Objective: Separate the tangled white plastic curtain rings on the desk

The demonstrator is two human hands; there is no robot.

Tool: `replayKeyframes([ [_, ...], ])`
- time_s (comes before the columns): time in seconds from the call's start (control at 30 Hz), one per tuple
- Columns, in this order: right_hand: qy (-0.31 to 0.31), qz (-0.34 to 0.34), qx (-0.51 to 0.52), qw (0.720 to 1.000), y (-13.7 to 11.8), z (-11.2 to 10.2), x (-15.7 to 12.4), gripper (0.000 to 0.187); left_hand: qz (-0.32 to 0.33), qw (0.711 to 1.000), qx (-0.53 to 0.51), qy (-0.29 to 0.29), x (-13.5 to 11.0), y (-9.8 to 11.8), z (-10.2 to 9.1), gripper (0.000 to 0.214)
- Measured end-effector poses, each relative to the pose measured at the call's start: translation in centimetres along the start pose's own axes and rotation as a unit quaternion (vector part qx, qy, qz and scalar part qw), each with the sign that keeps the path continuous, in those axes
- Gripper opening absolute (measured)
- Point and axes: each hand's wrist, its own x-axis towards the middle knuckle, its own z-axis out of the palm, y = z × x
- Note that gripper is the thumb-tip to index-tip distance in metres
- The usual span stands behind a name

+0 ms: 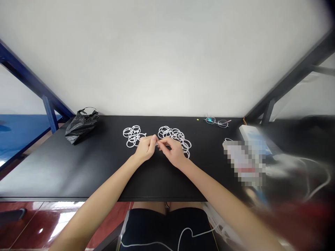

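Note:
My left hand [147, 147] is closed, thumb pressed to the fingers, and meets my right hand [171, 149] over the middle of the black table. My right fingers are pinched together against the left fingertips. A small whitish bit shows between the fingertips, too small and covered to name. Several white plastic rings [127, 132] lie in a loose cluster just beyond my left hand, one partly hidden behind it. Another overlapping cluster of white rings [186, 144] lies behind and beside my right hand, which covers part of it.
A crumpled black plastic bag [82, 124] sits at the back left of the black table [86, 174]. Eyeglasses [216, 122] lie near the wall at the right. A white and blue box [253, 137] and a blurred pale packet [242, 164] are farther right. A white cable [192, 233] crosses my lap.

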Motion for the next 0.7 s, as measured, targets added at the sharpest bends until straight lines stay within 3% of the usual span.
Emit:
replayKeyframes([
  [0.23, -0.014, 0.0, -0.019, 1.0, 0.3, -0.3, 0.2, 0.016, 0.007, 0.999, 0.03, -0.02, 0.2, 0.4, -0.6, 0.032],
  [0.33, -0.078, 0.032, -0.058, 0.995, 0.4, -0.9, 0.3, 0.014, 0.001, 0.995, 0.099, 0.003, 0.6, 0.5, -1.3, 0.031],
  [0.47, -0.189, 0.051, -0.126, 0.973, 0.4, -1.3, 0.3, 0.016, -0.058, 0.971, 0.228, 0.039, 1.3, -0.4, -2.1, 0.03],
  [0.57, -0.231, 0.043, -0.158, 0.959, 0.4, -1.2, 0.2, 0.016, -0.078, 0.946, 0.315, -0.001, 1.5, -1.4, -2.5, 0.025],
  [0.7, -0.23, 0.021, -0.161, 0.959, 0.5, -1.0, 0.2, 0.016, -0.081, 0.926, 0.364, -0.049, 1.5, -2.2, -2.8, 0.016],
])
